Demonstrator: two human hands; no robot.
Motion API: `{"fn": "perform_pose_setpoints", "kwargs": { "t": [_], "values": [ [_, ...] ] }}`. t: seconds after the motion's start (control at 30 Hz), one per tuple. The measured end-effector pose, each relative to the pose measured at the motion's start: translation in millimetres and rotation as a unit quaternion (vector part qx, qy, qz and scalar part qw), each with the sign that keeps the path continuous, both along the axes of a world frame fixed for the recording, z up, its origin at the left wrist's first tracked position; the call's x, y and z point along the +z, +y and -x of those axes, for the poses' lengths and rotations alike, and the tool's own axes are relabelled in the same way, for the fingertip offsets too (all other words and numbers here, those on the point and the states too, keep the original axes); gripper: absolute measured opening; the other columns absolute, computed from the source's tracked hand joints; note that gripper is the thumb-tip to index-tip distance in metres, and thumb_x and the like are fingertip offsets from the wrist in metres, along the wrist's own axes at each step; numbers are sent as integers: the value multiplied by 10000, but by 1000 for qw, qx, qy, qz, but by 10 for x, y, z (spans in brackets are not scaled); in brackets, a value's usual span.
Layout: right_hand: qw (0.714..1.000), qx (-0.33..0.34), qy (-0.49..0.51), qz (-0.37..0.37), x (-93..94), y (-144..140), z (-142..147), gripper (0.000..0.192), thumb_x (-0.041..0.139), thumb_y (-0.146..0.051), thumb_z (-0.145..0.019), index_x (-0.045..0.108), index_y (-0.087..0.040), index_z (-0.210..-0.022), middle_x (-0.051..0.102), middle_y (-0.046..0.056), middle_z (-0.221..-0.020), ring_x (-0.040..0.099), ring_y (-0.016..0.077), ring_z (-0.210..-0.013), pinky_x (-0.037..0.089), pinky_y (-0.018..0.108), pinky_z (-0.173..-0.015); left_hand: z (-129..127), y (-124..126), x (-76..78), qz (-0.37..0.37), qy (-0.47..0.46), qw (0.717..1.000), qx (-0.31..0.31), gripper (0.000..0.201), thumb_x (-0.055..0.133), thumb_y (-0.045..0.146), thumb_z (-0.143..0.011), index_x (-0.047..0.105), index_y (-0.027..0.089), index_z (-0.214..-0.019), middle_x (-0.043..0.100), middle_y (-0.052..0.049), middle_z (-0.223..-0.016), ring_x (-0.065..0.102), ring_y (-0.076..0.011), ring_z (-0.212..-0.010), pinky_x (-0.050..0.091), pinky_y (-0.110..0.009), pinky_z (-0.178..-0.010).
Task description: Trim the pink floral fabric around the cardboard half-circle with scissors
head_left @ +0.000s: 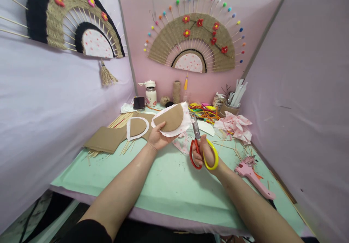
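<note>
My left hand [159, 137] grips a half-round piece of brown cardboard [171, 118], its thumb on top. White cloth with pink spots [186, 114] sticks out around the cardboard's edge. My right hand [203, 152] has its fingers in the handles of a pair of scissors [196, 128], one handle red and one yellow. The blades point up and away, close to the cloth's right edge. Whether they touch the cloth I cannot tell. A pink-spotted scrap [181, 145] lies beneath, between my hands. Left of my left hand lies a half-round cardboard piece with a white border [137, 127].
A pink glue gun [255, 179] lies at the right. Crumpled pink cloth [236, 125] and a pot of white sticks [231, 106] stand behind it. Folded brown cardboard [105, 139] rests on thin sticks at left. A white bottle [151, 94] stands at the back, below a decorated fan [196, 25].
</note>
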State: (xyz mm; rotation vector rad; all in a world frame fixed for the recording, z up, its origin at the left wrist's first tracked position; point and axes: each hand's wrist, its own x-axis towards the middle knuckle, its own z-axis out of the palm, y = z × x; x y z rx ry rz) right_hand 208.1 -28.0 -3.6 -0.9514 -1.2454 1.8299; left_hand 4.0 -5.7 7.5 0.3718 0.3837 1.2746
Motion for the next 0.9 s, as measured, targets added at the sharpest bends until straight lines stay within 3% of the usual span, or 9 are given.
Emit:
{"fn": "perform_pose_setpoints", "kwargs": {
  "t": [0.5, 0.9],
  "values": [
    [1000, -12, 9, -16, -18, -11, -12, 660, 349, -858, -687, 426, -203, -662, 324, -97, -353, 248, 46, -248, 222, 163, -264, 15, 19, -22, 2, 5, 1000, 8, 558, 491, 242, -848, 392, 122, -1384, 698, -116, -1087, 634, -254, -1047, 425, -443, -986],
    [1000, -2, 14, -21, -2, -13, 9, 706, 321, -896, -638, 426, -198, -650, 335, -92, -362, 266, 43, -254, 219, 168, -275, 14, 19, -18, 7, 0, 1000, 1, 541, 478, 249, -855, 397, 126, -1375, 713, -119, -1036, 660, -258, -988, 445, -450, -955]
  ]
}}
